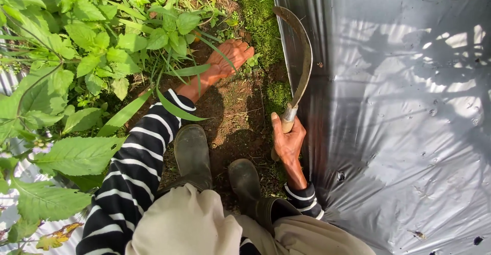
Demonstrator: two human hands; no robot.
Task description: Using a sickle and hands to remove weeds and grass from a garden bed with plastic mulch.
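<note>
Rusty steel curves upward from the right hand (288,141), whose fingers are wrapped tight around the wooden handle of a sickle (299,60); the thumb lies along the handle toward the metal collar, and the blade arcs away above the fingertips, its tip hooking left against the edge of the black plastic sheet (399,122). That sheet spreads glossy and wrinkled just to the right of those fingers, touching the knuckle side of the hand. The left hand (228,59) reaches well ahead, palm down on the soil, fingers close together and laid flat among the weeds (169,55); whether they pinch any stem cannot be told. Grass blades cross its wrist, and a patch of moss (261,14) sits just beyond and right of its fingertips. Between the two hands lies bare brown earth (235,117). Behind the right hand's fingers stand two muddy rubber boots (192,152), and the striped sleeve (138,163) runs back from the left wrist.
</note>
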